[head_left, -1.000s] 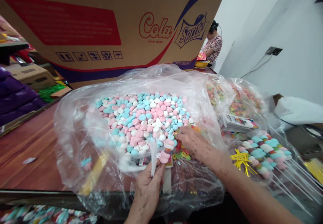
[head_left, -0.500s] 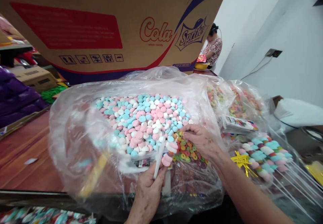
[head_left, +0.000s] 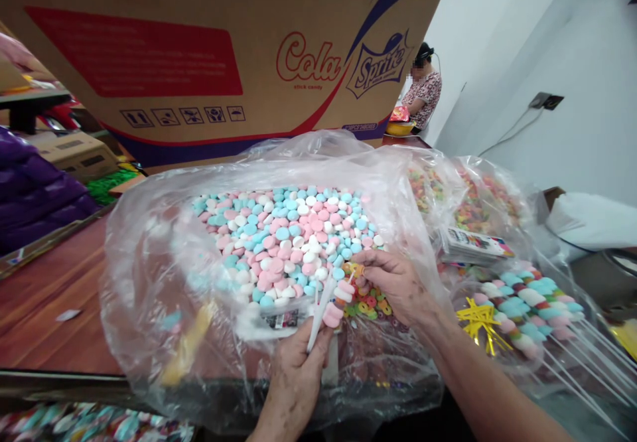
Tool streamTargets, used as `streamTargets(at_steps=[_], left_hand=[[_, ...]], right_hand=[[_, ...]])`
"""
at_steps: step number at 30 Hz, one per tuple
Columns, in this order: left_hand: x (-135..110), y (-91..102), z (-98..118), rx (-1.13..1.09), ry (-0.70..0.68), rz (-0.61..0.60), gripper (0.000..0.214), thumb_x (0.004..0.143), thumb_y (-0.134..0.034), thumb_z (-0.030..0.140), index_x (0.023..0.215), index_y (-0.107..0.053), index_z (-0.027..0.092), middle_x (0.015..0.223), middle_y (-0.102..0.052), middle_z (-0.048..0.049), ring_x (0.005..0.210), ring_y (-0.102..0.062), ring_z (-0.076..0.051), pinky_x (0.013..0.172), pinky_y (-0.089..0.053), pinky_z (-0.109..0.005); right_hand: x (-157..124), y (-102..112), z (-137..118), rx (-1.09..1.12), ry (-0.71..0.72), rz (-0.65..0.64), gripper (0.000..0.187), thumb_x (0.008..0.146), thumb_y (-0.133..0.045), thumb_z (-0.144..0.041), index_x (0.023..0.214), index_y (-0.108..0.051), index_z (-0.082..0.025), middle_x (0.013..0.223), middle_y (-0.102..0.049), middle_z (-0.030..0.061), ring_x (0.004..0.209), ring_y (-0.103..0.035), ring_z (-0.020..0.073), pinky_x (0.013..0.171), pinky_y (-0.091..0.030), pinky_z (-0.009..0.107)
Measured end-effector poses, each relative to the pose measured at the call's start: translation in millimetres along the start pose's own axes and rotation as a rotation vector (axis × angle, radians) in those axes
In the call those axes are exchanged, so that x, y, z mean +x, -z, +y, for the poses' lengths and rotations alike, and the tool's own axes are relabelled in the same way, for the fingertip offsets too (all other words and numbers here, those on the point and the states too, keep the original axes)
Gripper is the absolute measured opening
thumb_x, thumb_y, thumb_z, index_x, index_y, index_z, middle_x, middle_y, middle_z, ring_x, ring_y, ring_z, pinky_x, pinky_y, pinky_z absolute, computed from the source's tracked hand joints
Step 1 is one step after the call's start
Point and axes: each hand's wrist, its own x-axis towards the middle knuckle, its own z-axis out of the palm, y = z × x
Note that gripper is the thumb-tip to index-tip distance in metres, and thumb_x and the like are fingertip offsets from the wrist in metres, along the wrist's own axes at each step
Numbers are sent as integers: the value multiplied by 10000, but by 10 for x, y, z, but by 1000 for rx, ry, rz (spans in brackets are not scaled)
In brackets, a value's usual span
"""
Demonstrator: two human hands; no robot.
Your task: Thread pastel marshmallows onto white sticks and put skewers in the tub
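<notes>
My left hand (head_left: 296, 372) is closed around white sticks (head_left: 320, 312). One stick in it carries pink candy pieces (head_left: 333, 314) with an orange ring between them. Between thumb and fingertips, my right hand (head_left: 395, 283) pinches an orange gummy ring (head_left: 354, 269) at that stick's upper tip; whether the stick passes through it I cannot tell. Pink, blue and white marshmallow-like candies (head_left: 283, 239) lie heaped in a clear plastic bag (head_left: 149, 229) behind my hands. A pile of coloured gummy rings (head_left: 368, 304) sits below my right hand, partly covered by it.
A large cardboard box (head_left: 189, 24) stands behind the bag. To the right are finished candy skewers (head_left: 527, 302), yellow twist ties (head_left: 478, 322), a stack of printed packets (head_left: 472, 246) and bagged gummy rings (head_left: 468, 196). A person (head_left: 423, 93) sits far back.
My right hand has brought an orange gummy ring up from the ring pile to the tip of the stick. My left hand still grips the sticks, barely shifted.
</notes>
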Motion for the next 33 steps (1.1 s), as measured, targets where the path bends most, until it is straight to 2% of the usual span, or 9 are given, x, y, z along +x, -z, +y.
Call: streamTargets(at_steps=[3, 6, 9, 14, 17, 21, 26, 29, 33], left_hand=[[10, 6, -13, 3, -17, 7, 349, 838, -613, 447, 939, -787, 162, 521, -445, 45, 512, -396, -142, 505, -307, -240], [26, 16, -30, 2, -7, -45, 357, 851, -598, 451, 956, -777, 161, 516, -430, 50, 511, -397, -144, 500, -301, -242], [32, 16, -31, 6, 14, -34, 380, 848, -598, 469, 963, -774, 153, 525, -427, 49, 519, -389, -145, 504, -295, -241], [10, -6, -7, -23, 14, 11, 394, 821, -621, 490, 942, -777, 149, 524, -398, 55, 514, -354, -138, 498, -272, -236], [1, -3, -13, -43, -2, 15, 386, 831, -619, 475, 959, -775, 145, 541, -424, 47, 536, -380, -146, 522, -299, -241], [-10, 3, -23, -55, -2, -21, 404, 844, -609, 467, 1001, -764, 128, 543, -412, 50, 521, -358, -134, 514, -294, -241], [-45, -13, 37, -38, -9, 38, 351, 832, -631, 431, 970, -783, 147, 535, -400, 52, 517, -341, -129, 506, -279, -244], [-46, -10, 71, -31, -15, 4, 332, 838, -626, 430, 910, -783, 147, 536, -382, 52, 525, -322, -127, 511, -263, -247], [-32, 0, 82, -37, -16, -27, 317, 846, -614, 421, 842, -760, 140, 550, -383, 47, 537, -325, -128, 520, -254, -246]], right_hand=[[-10, 40, 9, -220, 153, -3, 152, 772, -607, -242, 896, -688, -207, 720, -677, -9, 652, -630, 144, 631, -526, 273], [-31, 52, 15, -571, 465, -10, 182, 841, -524, -177, 891, -695, -218, 893, -700, 29, 855, -652, 173, 799, -532, 316], [-56, 46, 57, -821, 732, -53, 276, 895, -445, -121, 984, -690, -211, 985, -684, 78, 965, -641, 189, 880, -521, 335], [-98, 53, 137, -995, 846, -67, 300, 938, -414, -129, 1027, -688, -213, 994, -662, 88, 930, -629, 184, 837, -533, 305], [-137, 51, 110, -926, 839, -91, 289, 936, -429, -146, 1001, -699, -226, 1007, -650, 76, 919, -629, 173, 816, -532, 289], [-143, 40, 34, -629, 728, -91, 249, 879, -483, -142, 927, -712, -224, 915, -669, 54, 867, -639, 172, 789, -525, 303], [-23, 38, -16, -240, 211, 153, 139, 776, -580, -210, 793, -718, -211, 654, -641, -11, 606, -588, 135, 592, -479, 254], [36, 33, -22, -144, 55, 74, 143, 744, -589, -223, 788, -723, -199, 630, -634, -22, 568, -569, 117, 540, -441, 226], [60, 26, 5, -121, 21, -16, 141, 741, -599, -215, 830, -706, -195, 625, -621, -39, 549, -550, 102, 517, -424, 206]])
